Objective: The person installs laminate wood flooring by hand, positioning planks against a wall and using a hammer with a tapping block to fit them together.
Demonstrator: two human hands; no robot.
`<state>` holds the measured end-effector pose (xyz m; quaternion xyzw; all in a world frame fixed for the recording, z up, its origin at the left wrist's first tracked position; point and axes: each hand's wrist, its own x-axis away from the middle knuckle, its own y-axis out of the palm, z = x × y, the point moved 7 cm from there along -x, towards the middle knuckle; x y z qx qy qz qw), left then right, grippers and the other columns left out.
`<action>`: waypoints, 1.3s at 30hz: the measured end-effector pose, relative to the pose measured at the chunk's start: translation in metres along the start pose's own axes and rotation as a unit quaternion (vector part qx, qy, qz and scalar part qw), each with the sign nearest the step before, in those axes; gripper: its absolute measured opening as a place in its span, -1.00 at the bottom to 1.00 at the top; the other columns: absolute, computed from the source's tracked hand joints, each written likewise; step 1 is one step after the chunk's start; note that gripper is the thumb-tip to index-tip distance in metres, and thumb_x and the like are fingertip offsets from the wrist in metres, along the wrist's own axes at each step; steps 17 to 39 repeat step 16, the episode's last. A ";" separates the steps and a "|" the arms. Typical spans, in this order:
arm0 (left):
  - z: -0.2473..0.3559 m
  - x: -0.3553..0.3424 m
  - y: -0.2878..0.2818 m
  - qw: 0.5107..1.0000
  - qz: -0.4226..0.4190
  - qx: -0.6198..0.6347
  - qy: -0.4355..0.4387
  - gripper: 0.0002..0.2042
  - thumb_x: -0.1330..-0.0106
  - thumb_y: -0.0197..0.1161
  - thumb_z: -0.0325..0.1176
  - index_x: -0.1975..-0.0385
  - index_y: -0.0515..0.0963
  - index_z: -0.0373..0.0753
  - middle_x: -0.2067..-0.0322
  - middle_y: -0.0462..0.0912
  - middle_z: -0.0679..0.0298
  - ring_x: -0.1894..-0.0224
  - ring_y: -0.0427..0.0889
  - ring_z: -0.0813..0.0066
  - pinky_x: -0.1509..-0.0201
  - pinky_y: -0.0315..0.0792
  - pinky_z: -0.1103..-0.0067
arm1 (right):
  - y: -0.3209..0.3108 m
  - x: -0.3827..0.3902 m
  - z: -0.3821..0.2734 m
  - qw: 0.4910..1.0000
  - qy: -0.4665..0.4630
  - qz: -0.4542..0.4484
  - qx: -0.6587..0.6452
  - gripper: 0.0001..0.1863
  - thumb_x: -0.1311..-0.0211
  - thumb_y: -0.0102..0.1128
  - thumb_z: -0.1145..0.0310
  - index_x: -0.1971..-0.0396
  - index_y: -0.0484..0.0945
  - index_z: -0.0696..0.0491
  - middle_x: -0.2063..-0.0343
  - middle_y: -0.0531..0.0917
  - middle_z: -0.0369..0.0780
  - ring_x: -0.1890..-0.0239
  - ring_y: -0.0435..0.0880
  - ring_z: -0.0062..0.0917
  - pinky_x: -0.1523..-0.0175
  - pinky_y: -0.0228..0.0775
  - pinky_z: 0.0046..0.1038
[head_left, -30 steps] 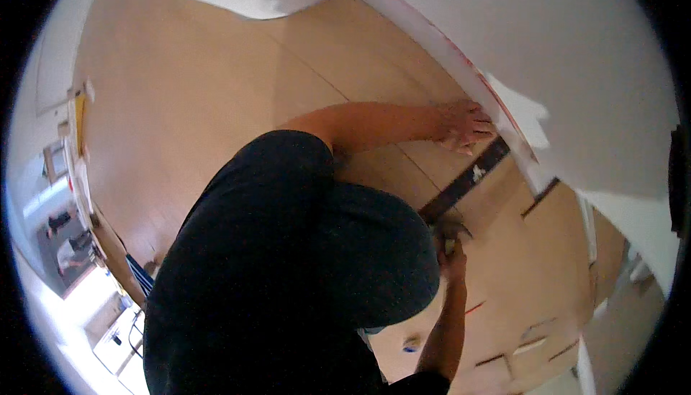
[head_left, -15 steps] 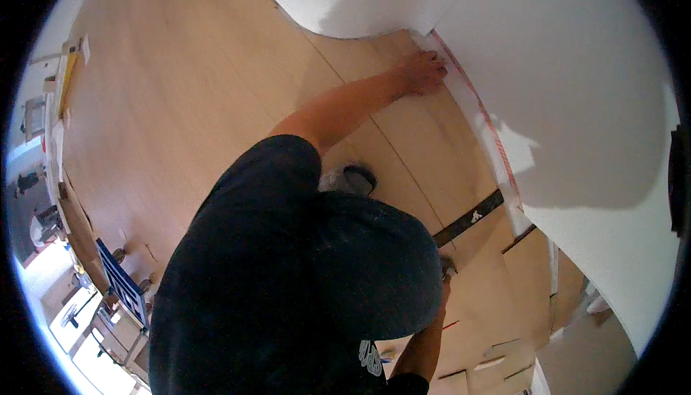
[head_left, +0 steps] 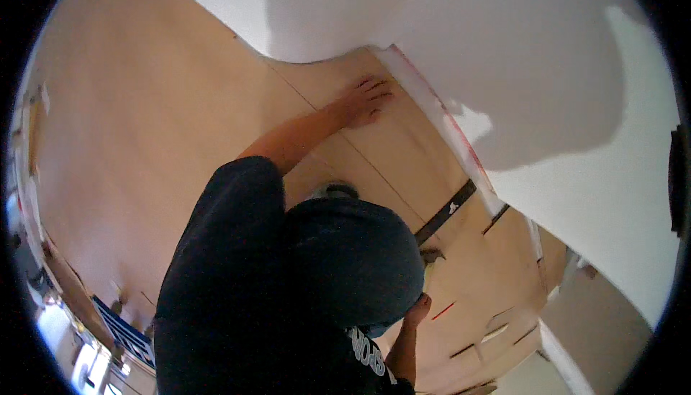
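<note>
My left hand (head_left: 367, 101) lies on the wood-look floorboards (head_left: 403, 157), fingers spread, a little short of the wall's foot. It is slightly blurred, and I see nothing held in it. My right hand (head_left: 418, 311), beside my dark-trousered knee (head_left: 353, 262), is closed around the lower handle of a hammer (head_left: 432, 255). The hammer has a dark head and a yellowish handle, and my knee partly hides it. Just beyond the hammer head, a flat black bar (head_left: 447, 211) with a white mark lies across the boards toward the wall.
A white wall (head_left: 554, 107) rises ahead and to the right, with red-striped tape (head_left: 461, 139) along its foot. On the floor at right are a thin red stick (head_left: 443, 311) and several small offcuts (head_left: 495, 333). A blue-and-white panel (head_left: 124, 330) stands lower left.
My left hand has drawn back from the white strip at the wall's foot onto the boards. My right hand and the hammer show more clearly beside my knee. The view has shifted.
</note>
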<state>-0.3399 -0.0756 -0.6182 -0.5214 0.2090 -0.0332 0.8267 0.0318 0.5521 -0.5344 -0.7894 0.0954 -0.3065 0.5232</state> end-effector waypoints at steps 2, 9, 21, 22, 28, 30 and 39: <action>0.012 0.014 0.001 0.998 0.016 0.056 0.019 -0.50 -0.23 0.29 -0.20 -0.20 0.56 -0.17 -0.35 0.40 0.17 -0.46 0.27 0.10 -0.52 0.13 0.12 | -0.002 0.017 0.043 0.998 0.045 0.015 -0.052 -0.52 -0.55 -0.06 0.06 0.09 0.56 0.25 0.21 0.62 -0.03 0.15 0.58 -0.27 0.01 0.44 -0.21; -0.016 0.150 -0.015 0.996 -0.078 0.030 0.037 -0.33 -0.29 0.27 -0.20 -0.43 0.34 -0.17 -0.48 0.22 -0.04 -0.50 0.21 -0.02 -0.52 0.09 0.05 | -0.018 0.131 0.052 0.967 0.134 0.215 0.007 -0.65 -0.41 0.15 0.20 0.20 0.64 0.24 0.25 0.73 -0.01 0.13 0.69 -0.26 -0.06 0.46 -0.27; -0.140 0.248 -0.132 0.980 -0.104 -0.085 0.146 -0.20 -0.30 0.35 -0.09 -0.53 0.18 -0.06 -0.55 0.09 0.04 -0.58 0.03 -0.06 -0.59 -0.04 0.10 | 0.132 0.206 0.084 0.977 0.199 0.071 -0.023 -0.73 -0.34 0.13 0.27 0.22 0.68 0.15 0.19 0.74 0.05 0.08 0.72 -0.01 -0.04 0.55 -0.11; -0.140 0.248 -0.132 0.980 -0.104 -0.085 0.146 -0.20 -0.30 0.35 -0.09 -0.53 0.18 -0.06 -0.55 0.09 0.04 -0.58 0.03 -0.06 -0.59 -0.04 0.10 | 0.132 0.206 0.084 0.977 0.199 0.071 -0.023 -0.73 -0.34 0.13 0.27 0.22 0.68 0.15 0.19 0.74 0.05 0.08 0.72 -0.01 -0.04 0.55 -0.11; -0.140 0.248 -0.132 0.980 -0.104 -0.085 0.146 -0.20 -0.30 0.35 -0.09 -0.53 0.18 -0.06 -0.55 0.09 0.04 -0.58 0.03 -0.06 -0.59 -0.04 0.10 | 0.132 0.206 0.084 0.977 0.199 0.071 -0.023 -0.73 -0.34 0.13 0.27 0.22 0.68 0.15 0.19 0.74 0.05 0.08 0.72 -0.01 -0.04 0.55 -0.11; -0.140 0.248 -0.132 0.980 -0.104 -0.085 0.146 -0.20 -0.30 0.35 -0.09 -0.53 0.18 -0.06 -0.55 0.09 0.04 -0.58 0.03 -0.06 -0.59 -0.04 0.10 | 0.132 0.206 0.084 0.977 0.199 0.071 -0.023 -0.73 -0.34 0.13 0.27 0.22 0.68 0.15 0.19 0.74 0.05 0.08 0.72 -0.01 -0.04 0.55 -0.11; -0.140 0.248 -0.132 0.980 -0.104 -0.085 0.146 -0.20 -0.30 0.35 -0.09 -0.53 0.18 -0.06 -0.55 0.09 0.04 -0.58 0.03 -0.06 -0.59 -0.04 0.10 | 0.132 0.206 0.084 0.977 0.199 0.071 -0.023 -0.73 -0.34 0.13 0.27 0.22 0.68 0.15 0.19 0.74 0.05 0.08 0.72 -0.01 -0.04 0.55 -0.11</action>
